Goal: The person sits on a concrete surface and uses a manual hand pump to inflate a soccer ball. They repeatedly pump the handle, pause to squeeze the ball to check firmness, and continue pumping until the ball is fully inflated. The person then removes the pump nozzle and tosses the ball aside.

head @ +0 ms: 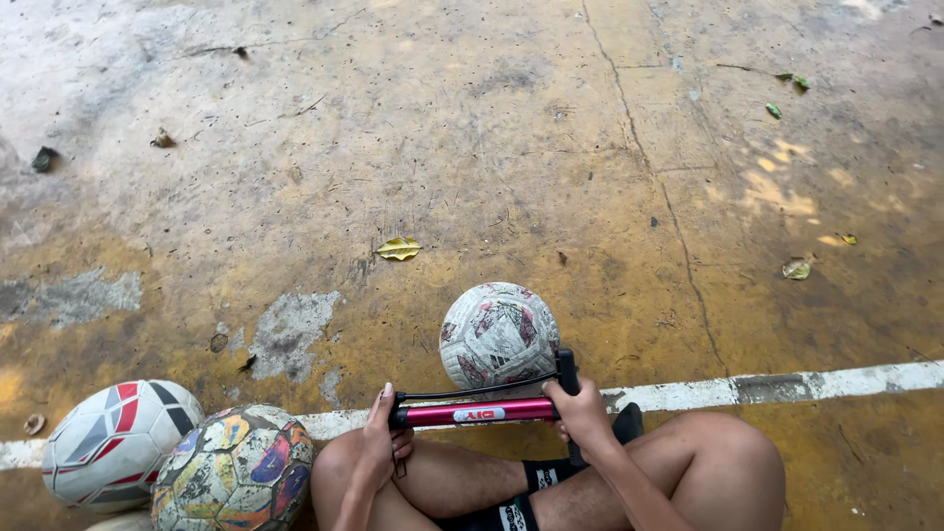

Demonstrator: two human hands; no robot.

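I sit on the ground with bare knees and black socks. A red hand pump (479, 413) with a thin black hose lies crosswise in front of me. My left hand (380, 440) grips its left end at the black cap. My right hand (583, 413) is closed around the black handle at its right end. Just beyond the pump rests a worn white football (498, 334) with faded red and dark patches, touching the hose side of the pump.
Two more balls lie at my left: a white one with red and grey panels (116, 442) and a scuffed multicoloured one (234, 470). A white painted line (787, 385) crosses the stained concrete. Dry leaves (398, 248) are scattered about.
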